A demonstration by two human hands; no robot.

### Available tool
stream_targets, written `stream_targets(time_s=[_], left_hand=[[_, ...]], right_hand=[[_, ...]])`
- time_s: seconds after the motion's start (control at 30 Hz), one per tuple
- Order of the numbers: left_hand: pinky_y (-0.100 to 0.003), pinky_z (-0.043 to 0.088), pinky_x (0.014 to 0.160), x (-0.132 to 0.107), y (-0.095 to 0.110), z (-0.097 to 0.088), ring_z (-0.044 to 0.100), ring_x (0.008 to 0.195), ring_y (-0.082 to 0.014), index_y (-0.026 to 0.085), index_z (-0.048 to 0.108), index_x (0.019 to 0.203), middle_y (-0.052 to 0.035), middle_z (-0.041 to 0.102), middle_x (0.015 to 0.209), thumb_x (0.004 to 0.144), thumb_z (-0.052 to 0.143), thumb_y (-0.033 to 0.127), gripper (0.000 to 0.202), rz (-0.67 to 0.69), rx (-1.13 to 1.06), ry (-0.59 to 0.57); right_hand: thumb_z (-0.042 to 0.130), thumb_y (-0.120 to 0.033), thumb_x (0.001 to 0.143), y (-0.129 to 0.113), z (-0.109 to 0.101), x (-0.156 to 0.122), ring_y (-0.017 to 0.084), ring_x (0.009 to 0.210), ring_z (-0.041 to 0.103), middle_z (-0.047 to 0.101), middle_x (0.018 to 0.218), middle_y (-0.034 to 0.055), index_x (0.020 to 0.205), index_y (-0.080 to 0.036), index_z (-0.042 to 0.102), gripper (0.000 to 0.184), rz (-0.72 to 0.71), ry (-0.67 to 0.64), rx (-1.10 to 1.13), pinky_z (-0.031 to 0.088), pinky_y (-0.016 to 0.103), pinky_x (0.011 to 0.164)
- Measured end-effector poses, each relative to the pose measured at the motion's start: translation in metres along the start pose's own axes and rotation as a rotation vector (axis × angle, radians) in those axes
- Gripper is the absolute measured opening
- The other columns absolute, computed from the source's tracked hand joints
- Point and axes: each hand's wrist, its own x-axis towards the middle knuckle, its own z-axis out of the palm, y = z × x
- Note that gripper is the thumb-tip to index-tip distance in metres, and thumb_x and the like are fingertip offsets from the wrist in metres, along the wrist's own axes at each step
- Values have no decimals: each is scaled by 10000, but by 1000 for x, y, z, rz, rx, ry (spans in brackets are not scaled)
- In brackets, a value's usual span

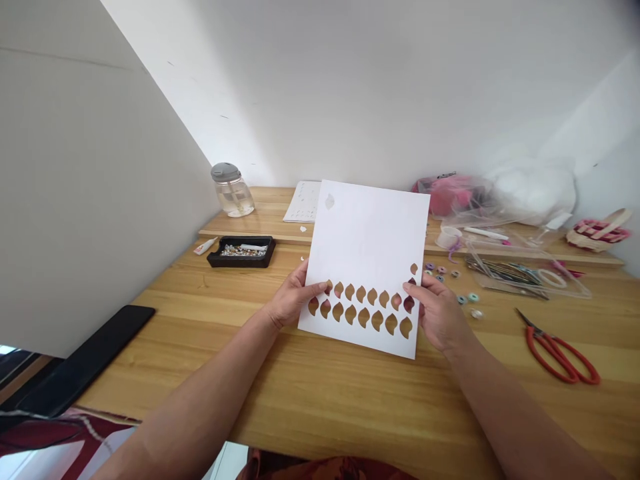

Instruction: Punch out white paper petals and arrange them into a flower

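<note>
I hold a white paper sheet (367, 247) upright above a wooden table (350, 393). Two rows of leaf-shaped holes are cut out near its lower edge. My left hand (291, 299) pinches the sheet's left edge beside the holes, thumb on the front. My right hand (440, 310) grips the right edge, thumb on the front next to the last holes. Both hands are closed on the sheet.
Red-handled scissors (557, 350) lie at the right. A black tray (243, 251) of small pieces and a glue tube (205, 246) sit left, with a lidded jar (231, 190) behind. Small coloured beads (450, 277), plastic bags (500, 197), a basket (600, 230) and a black phone (85, 360) are also there.
</note>
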Motion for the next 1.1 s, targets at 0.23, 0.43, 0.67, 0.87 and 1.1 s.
stream_targets(time_s=[0.23,0.43,0.67,0.87,1.1], left_hand=[[-193,457,495,0,-2,-1,620,611,-134,220,477,1201,-35,659,812,786,731,291,491,3,-30,19],[-190,488,514,-2,2,3,634,646,-137,225,489,1179,-35,657,822,795,727,290,457,-11,-20,39],[-200,492,471,-2,2,3,623,568,-126,216,499,1152,-27,656,819,764,758,300,474,-42,-24,77],[-164,398,391,-1,2,3,618,517,-123,222,500,1146,-21,667,810,749,768,309,486,-41,-17,114],[-178,447,447,-1,3,4,619,555,-120,224,492,1142,-35,680,812,775,745,302,453,-25,-25,102]], right_hand=[[730,-258,710,-3,4,-2,134,564,559,597,660,-2,733,-180,645,118,-38,-24,-19,372,260,532],[744,-272,687,-4,5,-2,145,575,557,579,658,-9,754,-186,621,165,-11,0,-20,358,259,519],[741,-294,700,-4,4,-3,146,579,552,586,647,-7,750,-189,612,174,-11,-15,-20,375,263,531],[759,-395,720,-2,-1,2,115,542,526,596,727,-10,783,-184,634,253,34,44,79,399,259,520],[752,-354,707,2,-4,5,126,597,542,587,747,-10,774,-187,638,213,23,16,63,416,260,559]])
